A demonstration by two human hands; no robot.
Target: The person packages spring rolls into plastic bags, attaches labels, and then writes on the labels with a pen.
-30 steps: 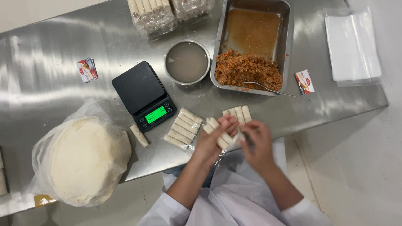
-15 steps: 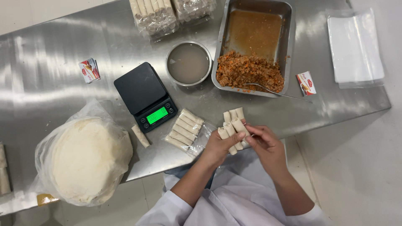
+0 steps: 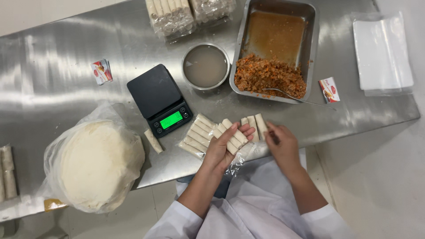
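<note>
At the near edge of the steel counter (image 3: 66, 57), the left hand (image 3: 223, 148) is cupped around a few pale rolled pastry sticks (image 3: 232, 135), its fingers curled over them from below and its thumb beside them, so they rest grasped in the palm just above the counter edge. More of the same rolls lie side by side in a row (image 3: 197, 135) on the counter to the left of that hand, touching one another, and a few others (image 3: 254, 124) stand just beyond the fingertips. The right hand (image 3: 281, 144) sits just beside these, fingers bent down toward a crinkled clear plastic bag (image 3: 248, 152) that lies under both hands; whether it pinches the plastic or only rests on it cannot be told. A single loose roll (image 3: 153, 141) lies apart, near a black digital scale (image 3: 160, 99) with a lit green display. Farther back stand a round metal bowl (image 3: 206, 66) of cloudy liquid and a rectangular metal tray (image 3: 276, 48) holding orange-brown minced filling (image 3: 268, 79) with a spoon (image 3: 287, 95) resting in it. A stack of round white wrappers in a plastic bag (image 3: 95, 163) fills the left near corner of the counter.
</note>
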